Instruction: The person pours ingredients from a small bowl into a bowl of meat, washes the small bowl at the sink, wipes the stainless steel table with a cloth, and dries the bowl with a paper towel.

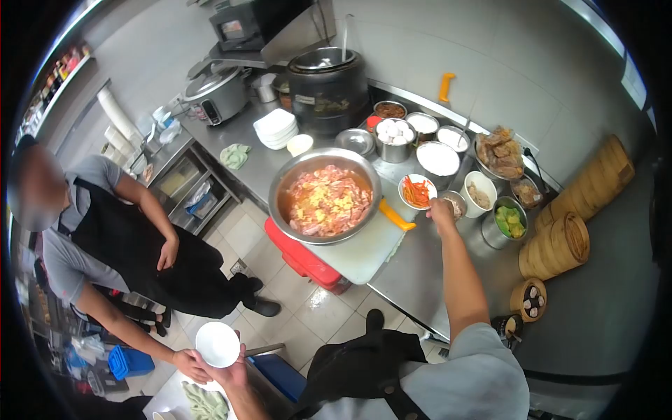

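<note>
At the lower left my left hand (234, 374) is closed on a white bowl (218, 344). A co-worker's hand (190, 365) reaches to the bowl's left side, touching or very close to my fingers. My right hand (440, 214) is closed between a white bowl of orange carrot strips (418, 190) and a small metal bowl with pale chopped bits (456, 204). What its fingers pinch is hidden. Left of it, a large steel basin (275, 199) of raw sliced meat with yellow chopped bits stands on a white cutting board (367, 252).
A co-worker in a black apron (133, 224) stands at left. A yellow-handled knife (397, 215) lies beside the basin. Behind are eggs (395, 131), containers of white powder (438, 158) and a black soup warmer (327, 91). Bamboo steamers (556, 248) stand at right.
</note>
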Tool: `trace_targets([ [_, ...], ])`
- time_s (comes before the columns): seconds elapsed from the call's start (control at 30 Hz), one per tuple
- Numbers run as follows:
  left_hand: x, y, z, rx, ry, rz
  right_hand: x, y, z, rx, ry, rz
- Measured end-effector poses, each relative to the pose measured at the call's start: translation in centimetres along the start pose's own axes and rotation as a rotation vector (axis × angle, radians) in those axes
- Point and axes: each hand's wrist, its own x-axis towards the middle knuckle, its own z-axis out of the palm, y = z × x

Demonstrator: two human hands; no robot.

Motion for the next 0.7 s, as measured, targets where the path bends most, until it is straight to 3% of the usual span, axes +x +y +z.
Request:
trace_targets([
  [0.27,-3.3,2.0,-3.6,0.001,0.134,0.201,3.0,-1.5,5.5,-0.235,0.074,-0.093],
  [0.37,-4.1,1.5,-2.1,-0.075,0.266,0.238,3.2,0.1,3.6,-0.304,0.146,-0.117],
  [0.43,-4.3,0.6,-0.6,-0.071,0.207,0.230,2.1,2.1,2.4,-0.287,0.205,-0.154],
  [0.5,-4.7,-0.1,0.5,-0.011,0.146,0.188,-0.2,2.0,-1.0,-0.110,0.117,-0.052],
  [0.6,-3.3,-0.8,0.3,0.030,0.171,0.180,-1.8,1.7,-5.5,-0.040,0.239,0.012],
  [0.7,-2.1,-1.8,1.5,0.054,0.211,0.167,-0.9,3.2,-9.2,-0.305,0.279,-0.001],
])
